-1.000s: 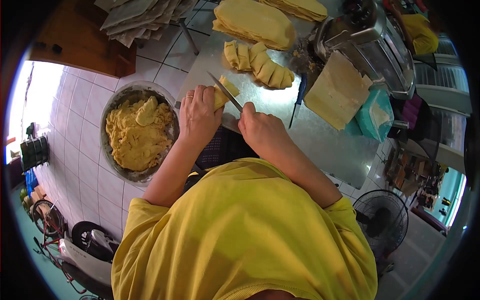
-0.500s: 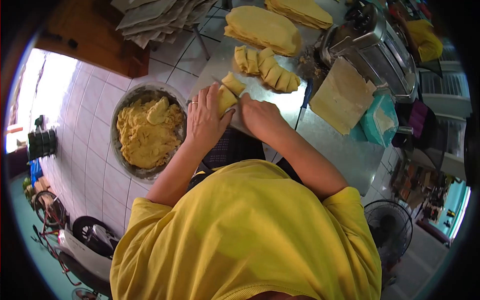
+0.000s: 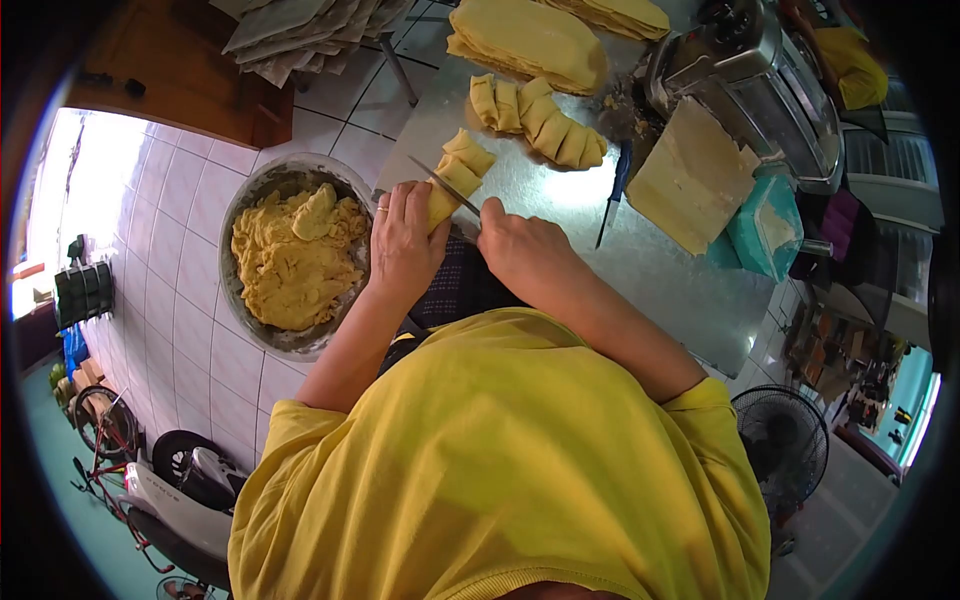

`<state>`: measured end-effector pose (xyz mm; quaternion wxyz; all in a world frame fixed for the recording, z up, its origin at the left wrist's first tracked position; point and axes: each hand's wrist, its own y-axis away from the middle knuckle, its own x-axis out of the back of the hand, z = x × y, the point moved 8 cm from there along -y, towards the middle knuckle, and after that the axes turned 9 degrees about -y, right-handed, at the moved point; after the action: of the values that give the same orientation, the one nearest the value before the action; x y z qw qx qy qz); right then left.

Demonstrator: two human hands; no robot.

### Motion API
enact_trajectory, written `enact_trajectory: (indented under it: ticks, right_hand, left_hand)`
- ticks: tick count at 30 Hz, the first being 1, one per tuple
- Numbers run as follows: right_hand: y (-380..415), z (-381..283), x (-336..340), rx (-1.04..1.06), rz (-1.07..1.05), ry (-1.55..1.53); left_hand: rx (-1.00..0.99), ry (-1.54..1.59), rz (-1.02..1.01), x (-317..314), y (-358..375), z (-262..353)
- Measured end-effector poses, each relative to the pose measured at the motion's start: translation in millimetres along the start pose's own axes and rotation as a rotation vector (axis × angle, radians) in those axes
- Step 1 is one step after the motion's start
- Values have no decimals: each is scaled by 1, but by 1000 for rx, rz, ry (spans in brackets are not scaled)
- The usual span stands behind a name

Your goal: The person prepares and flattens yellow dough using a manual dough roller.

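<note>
My left hand (image 3: 405, 238) is closed around the near part of a yellow dough roll (image 3: 440, 206), steadying it at the table's edge. In my right hand (image 3: 522, 243) is a knife (image 3: 447, 183). Its thin blade lies across the top of the roll, just beyond my left fingertips, and my fist hides the handle. Cut dough pieces (image 3: 468, 150) sit at the roll's far end, close against it. Farther back on the metal table (image 3: 690, 310) lies a row of cut dough pieces (image 3: 560, 132).
Left of the table stands a metal bowl (image 3: 232, 285) of dough (image 3: 300, 262). Stacked flat dough sheets (image 3: 525, 42) lie at the back. On the right are a blue-handled knife (image 3: 620, 180), a thin tan sheet (image 3: 692, 180), a teal container (image 3: 765, 232) and a metal rolling machine (image 3: 775, 95).
The knife blade, mostly hidden before, now shows across the roll nearer my left hand. Another piece appears cut off beyond it. The view has shifted slightly.
</note>
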<state>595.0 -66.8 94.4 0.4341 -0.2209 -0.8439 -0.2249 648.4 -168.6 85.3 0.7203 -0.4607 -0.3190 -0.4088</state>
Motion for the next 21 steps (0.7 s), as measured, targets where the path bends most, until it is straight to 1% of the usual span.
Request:
enact_trajectory:
  ticks: [2,3,5,6,8,9,10,12,14,16,17,19,20,21]
  right_hand:
    - [-10,1,-5,51,43,41]
    - [-18,6,-11,40,49,37]
    - [-30,-5,-16,223,90,123]
    - [-31,-6,-13,235,103,131]
    - [-32,-4,-8,150,91,57]
    - [-27,-4,-6,157,106,67]
    - [-18,2,-8,120,84,58]
    - [7,21,-13,40,53,19]
    - [43,39,-13,-27,-62,-80]
    - [77,58,-3,-174,-99,-192]
    - [89,60,5,-177,-101,-195]
    - [111,75,26,-336,60,-300]
    - [113,77,26,-343,67,-305]
    - [115,80,33,-354,158,-287]
  left_hand:
    - [25,17,-30,-2,1,-2]
    - [40,32,-44,-3,-1,-2]
    - [23,21,-33,-2,-3,0]
    - [23,3,-13,0,-5,0]
    - [54,37,-12,4,-2,-3]
    - [81,83,-24,3,-2,-5]
    - [66,84,-9,5,3,-4]
    - [143,128,-48,7,18,-9]
    - [109,189,-56,11,26,2]
    - [72,254,-46,15,23,17]
    - [72,255,-50,12,16,27]
    - [-101,257,38,9,-6,59]
    - [-109,260,32,-3,-18,66]
    - [-161,276,-17,-19,-30,77]
